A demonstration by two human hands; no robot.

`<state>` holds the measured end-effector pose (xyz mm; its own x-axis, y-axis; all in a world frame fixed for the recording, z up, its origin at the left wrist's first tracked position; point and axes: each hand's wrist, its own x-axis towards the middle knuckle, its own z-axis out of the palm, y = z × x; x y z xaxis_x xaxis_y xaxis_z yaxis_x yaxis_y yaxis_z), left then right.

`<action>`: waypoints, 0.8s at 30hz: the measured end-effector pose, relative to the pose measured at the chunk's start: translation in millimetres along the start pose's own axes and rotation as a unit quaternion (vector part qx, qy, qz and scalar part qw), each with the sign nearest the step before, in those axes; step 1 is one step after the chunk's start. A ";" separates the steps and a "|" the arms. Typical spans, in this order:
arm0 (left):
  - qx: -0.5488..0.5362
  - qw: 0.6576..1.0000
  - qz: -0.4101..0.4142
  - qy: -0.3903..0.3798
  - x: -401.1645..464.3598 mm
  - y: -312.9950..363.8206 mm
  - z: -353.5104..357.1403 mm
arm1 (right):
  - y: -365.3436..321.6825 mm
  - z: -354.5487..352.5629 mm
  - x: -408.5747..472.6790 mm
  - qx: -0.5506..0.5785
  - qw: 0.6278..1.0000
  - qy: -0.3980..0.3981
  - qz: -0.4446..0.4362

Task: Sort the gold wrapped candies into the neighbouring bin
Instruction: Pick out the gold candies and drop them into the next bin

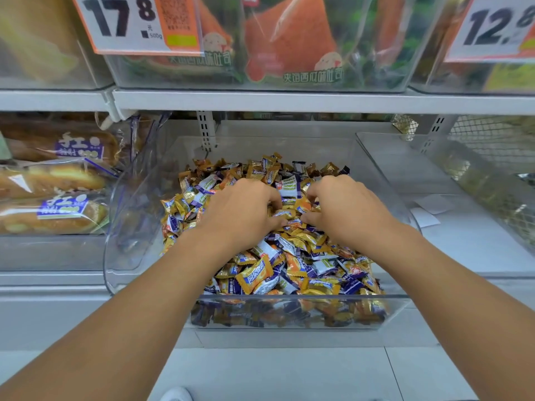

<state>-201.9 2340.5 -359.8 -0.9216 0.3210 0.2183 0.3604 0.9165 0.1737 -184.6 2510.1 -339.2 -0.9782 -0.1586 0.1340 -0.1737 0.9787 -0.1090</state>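
Note:
A clear plastic bin (292,312) on the lower shelf is heaped with wrapped candies (289,264) in gold, orange, white and purple wrappers. Both my hands are down in the middle of the heap. My left hand (240,211) has its fingers curled into the candies, thumb tip beside a gold wrapper (285,213). My right hand (346,208) lies close beside it with curled fingers that pinch at the same cluster. What each hand holds is hidden by the fingers. The neighbouring clear bin (451,180) to the right has no candies, only a few paper slips.
Packaged bread (55,180) fills the bin on the left. Above, a white shelf edge (289,101) carries clear bins of packaged toast with price tags (130,21). Wire mesh (492,134) backs the right bin. Grey floor tiles lie below.

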 end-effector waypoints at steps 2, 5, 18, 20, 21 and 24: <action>-0.055 0.998 0.001 0.013 0.5 -2.8 3.5 | 0.9 1.7 1.3 -0.009 1.000 0.013 -0.008; -0.220 0.974 -0.024 0.039 -0.4 -7.8 0.4 | 1.6 -2.5 0.2 0.039 0.998 0.044 -0.016; -0.495 0.858 -0.041 -0.128 10.7 78.0 -46.5 | 128.0 -52.1 -59.3 0.738 0.614 -0.016 0.279; -0.406 0.903 0.021 -0.137 32.5 113.8 -46.1 | 154.7 -42.4 -57.9 0.749 0.573 -0.035 0.332; -0.371 0.916 0.049 -0.143 44.6 132.6 -43.1 | 165.0 -36.7 -57.7 0.747 0.565 -0.033 0.349; -0.304 0.930 0.101 -0.178 77.5 179.0 -26.0 | 187.2 -24.7 -59.4 0.708 0.583 -0.005 0.398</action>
<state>-205.1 2523.2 -286.8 -0.7770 0.6295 -0.0075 0.4461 0.5589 0.6990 -156.2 2705.9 -343.3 -0.8129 0.2639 -0.5193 0.4232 -0.3450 -0.8378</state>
